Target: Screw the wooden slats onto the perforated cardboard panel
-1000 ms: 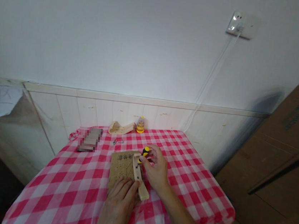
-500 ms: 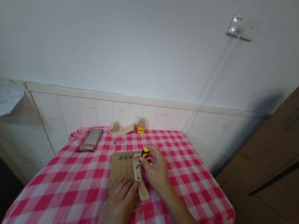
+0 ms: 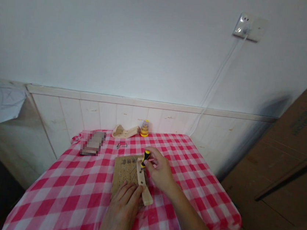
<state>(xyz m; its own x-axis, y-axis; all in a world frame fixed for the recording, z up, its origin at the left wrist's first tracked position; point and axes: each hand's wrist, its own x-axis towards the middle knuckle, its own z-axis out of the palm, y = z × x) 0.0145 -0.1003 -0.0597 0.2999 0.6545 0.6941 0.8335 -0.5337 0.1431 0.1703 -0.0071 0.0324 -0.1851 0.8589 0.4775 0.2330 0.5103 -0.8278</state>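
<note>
My right hand (image 3: 160, 169) grips a small black-and-yellow screwdriver (image 3: 145, 159), held nearly upright between thumb and fingers. Its tip meets the upper part of a curved pale wooden piece (image 3: 141, 178), which has dark holes or screws along it. This piece lies along the right edge of a brown board (image 3: 121, 168) with handwritten marks and dots. Lying flat over the board's lower part, my left hand (image 3: 123, 204) has its fingers stretched out, their tips touching the wooden piece. The left thumb is hard to make out.
A second pale wooden piece (image 3: 125, 132) and a yellow-capped clear bit case (image 3: 144, 129) stand at the table's back. Small metal parts (image 3: 121, 145) lie before them. A blurred flat object (image 3: 93, 144) is at left. Checked cloth (image 3: 78, 187) covers the table; cardboard boxes (image 3: 284, 155) stand right.
My right hand has shifted slightly left, and the screwdriver now stands more upright, with its handle turned in the fingers. The left hand, board and wooden piece keep their places.
</note>
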